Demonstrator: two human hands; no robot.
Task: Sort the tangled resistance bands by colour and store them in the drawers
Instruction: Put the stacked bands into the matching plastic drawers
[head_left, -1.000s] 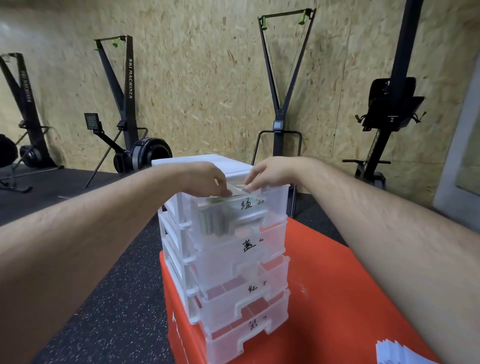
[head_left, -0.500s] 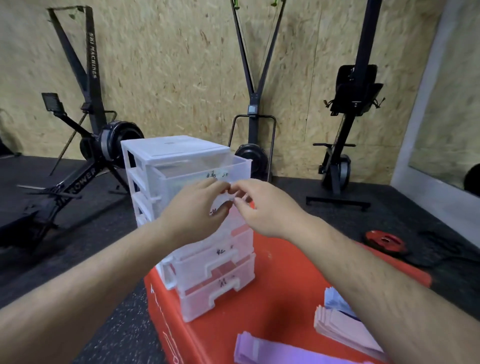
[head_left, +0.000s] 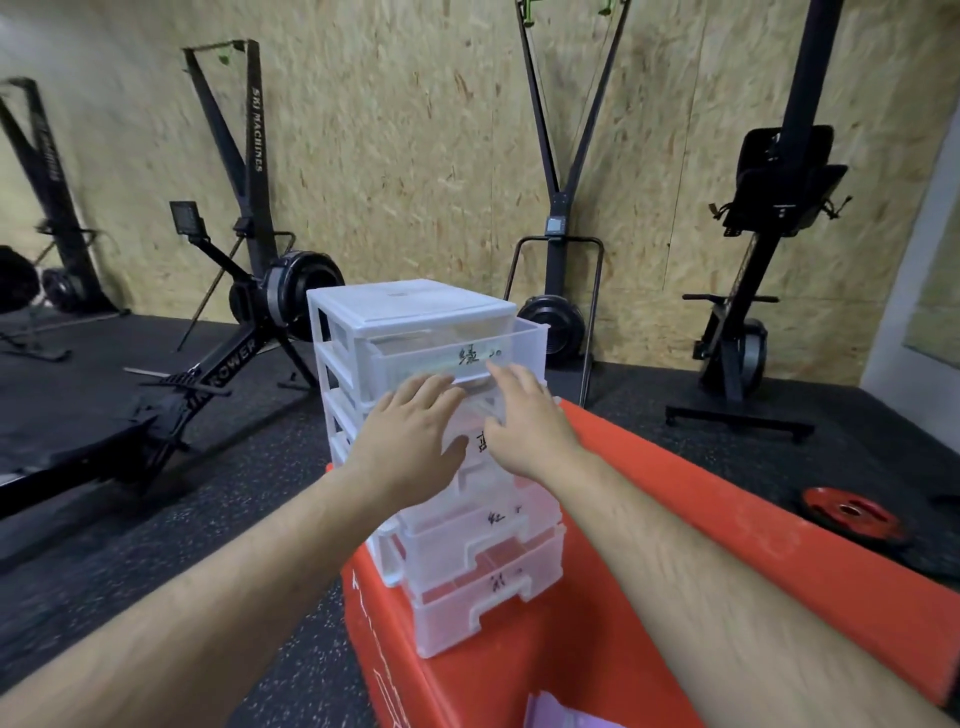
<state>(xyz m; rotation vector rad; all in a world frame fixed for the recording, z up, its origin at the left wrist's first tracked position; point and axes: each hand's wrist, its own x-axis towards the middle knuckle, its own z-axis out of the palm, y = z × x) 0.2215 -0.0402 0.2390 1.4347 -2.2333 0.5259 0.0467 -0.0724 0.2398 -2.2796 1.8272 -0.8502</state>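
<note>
A translucent white drawer unit (head_left: 405, 304) with several handwritten-labelled drawers stands on a red box (head_left: 649, 561). Its top drawer (head_left: 457, 353) is pulled partly out, and something pale green shows dimly through its front. My left hand (head_left: 410, 441) and my right hand (head_left: 524, 421) lie side by side with straight fingers against the drawer fronts, fingertips at the lower edge of the top drawer. Neither hand holds anything. A lilac band (head_left: 561, 717) peeks in at the bottom edge on the red box.
Black ski and rowing machines (head_left: 249, 291) stand on the dark rubber floor along the chipboard wall. A red weight plate (head_left: 852, 512) lies on the floor to the right. The red box's left edge drops off just beside the drawer unit.
My hands came out of the top drawer, met in front of it, and now rest flat on the drawer fronts. The view has pulled back and shifted.
</note>
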